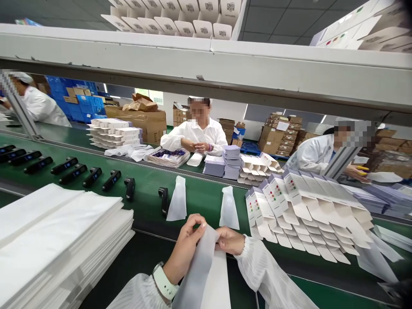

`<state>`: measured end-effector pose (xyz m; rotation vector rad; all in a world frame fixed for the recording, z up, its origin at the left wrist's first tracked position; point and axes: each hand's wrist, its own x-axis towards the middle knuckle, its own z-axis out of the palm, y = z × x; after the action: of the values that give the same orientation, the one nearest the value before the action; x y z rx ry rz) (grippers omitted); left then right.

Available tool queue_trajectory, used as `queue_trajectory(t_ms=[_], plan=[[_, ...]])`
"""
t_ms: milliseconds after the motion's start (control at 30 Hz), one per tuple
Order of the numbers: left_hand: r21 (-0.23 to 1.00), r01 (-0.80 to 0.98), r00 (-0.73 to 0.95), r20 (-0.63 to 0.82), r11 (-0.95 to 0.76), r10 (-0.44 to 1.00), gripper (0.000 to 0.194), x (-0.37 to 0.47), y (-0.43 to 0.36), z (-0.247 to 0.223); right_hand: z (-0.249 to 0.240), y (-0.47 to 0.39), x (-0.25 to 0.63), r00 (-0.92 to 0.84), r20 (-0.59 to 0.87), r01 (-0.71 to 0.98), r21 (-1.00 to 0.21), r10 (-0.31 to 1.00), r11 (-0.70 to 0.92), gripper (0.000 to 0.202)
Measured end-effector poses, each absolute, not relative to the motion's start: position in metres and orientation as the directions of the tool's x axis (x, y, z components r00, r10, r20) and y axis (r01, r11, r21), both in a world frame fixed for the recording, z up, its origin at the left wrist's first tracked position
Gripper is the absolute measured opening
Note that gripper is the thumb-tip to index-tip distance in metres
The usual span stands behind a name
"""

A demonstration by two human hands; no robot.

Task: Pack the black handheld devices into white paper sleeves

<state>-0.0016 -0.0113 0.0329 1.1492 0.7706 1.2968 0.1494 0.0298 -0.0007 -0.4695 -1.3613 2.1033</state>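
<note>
My left hand [186, 246] wears a pale watch and is closed on the top of a thin, translucent white bag [201, 264]. On the bag's other side, my right hand [230, 241] pinches its upper edge; those fingertips are partly hidden. Below them, a whiter flat piece [219, 285] hangs down, perhaps part of the same bag. Just beyond my hands, two similar filled-looking bags, a left one [177, 201] and a right one [229, 209], lie on the green belt [196, 193]. A black handheld device [163, 201] sits beside the left bag.
Several black devices [72, 174] line the belt at left. A tall stack of white sheets or bags [61, 240] stands at near left. Open white cartons [305, 210] are piled at right. A shelf beam [206, 64] crosses overhead. Co-workers sit opposite, one [201, 131] straight ahead.
</note>
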Motion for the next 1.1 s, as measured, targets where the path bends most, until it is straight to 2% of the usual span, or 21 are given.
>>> queue_trajectory(t_ms=[133,200,267,367,433,533,633,733,800,933,1100], plan=[[0.883,-0.459,0.122,0.168,-0.094,0.978,0.014,-0.005,-0.009,0.048,-0.006,0.014,0.127,-0.694,0.079,-0.413,-0.858,0.716,-0.306,0.062],[0.892,-0.436,0.099,0.18,-0.12,0.979,0.013,-0.006,-0.007,0.051,-0.008,0.01,0.115,-0.634,0.081,-0.405,-0.882,0.769,-0.242,0.065],[0.938,-0.282,0.019,0.216,-0.203,0.976,0.014,-0.008,-0.005,0.049,-0.007,0.017,0.109,-0.478,0.044,-0.311,-0.942,0.877,-0.123,0.056],[0.947,0.11,-0.094,0.312,-0.302,0.945,0.027,-0.012,-0.005,0.034,-0.006,0.055,0.12,-0.164,0.002,-0.11,-0.994,0.986,-0.016,0.045],[0.907,0.317,0.051,0.274,-0.276,0.96,0.023,-0.016,-0.007,0.019,-0.008,0.088,0.135,-0.048,0.016,-0.009,-1.0,0.999,0.016,0.043],[0.853,0.48,0.357,0.024,-0.206,0.934,0.016,-0.021,-0.008,-0.001,-0.018,0.127,0.157,0.046,0.057,0.159,-0.986,0.997,0.05,0.042],[0.805,0.565,0.418,-0.09,-0.181,0.904,0.025,-0.023,-0.008,-0.008,-0.024,0.139,0.166,0.102,0.117,0.355,-0.932,0.988,0.074,0.05],[0.771,0.611,0.426,-0.125,-0.183,0.896,0.031,-0.02,-0.005,-0.007,-0.016,0.133,0.156,0.079,0.221,0.501,-0.852,0.972,0.152,0.058],[0.77,0.614,0.41,-0.123,-0.173,0.904,0.029,-0.018,-0.003,-0.008,-0.008,0.126,0.138,-0.033,0.26,0.551,-0.801,0.965,0.235,0.051],[0.777,0.613,0.345,-0.099,-0.144,0.934,0.017,-0.017,0.0,-0.014,-0.007,0.117,0.084,-0.288,0.25,0.565,-0.735,0.924,0.375,0.034],[0.782,0.603,0.304,-0.04,-0.16,0.952,0.019,-0.018,0.002,-0.016,-0.026,0.119,0.044,-0.33,0.191,0.576,-0.735,0.924,0.358,0.032]])
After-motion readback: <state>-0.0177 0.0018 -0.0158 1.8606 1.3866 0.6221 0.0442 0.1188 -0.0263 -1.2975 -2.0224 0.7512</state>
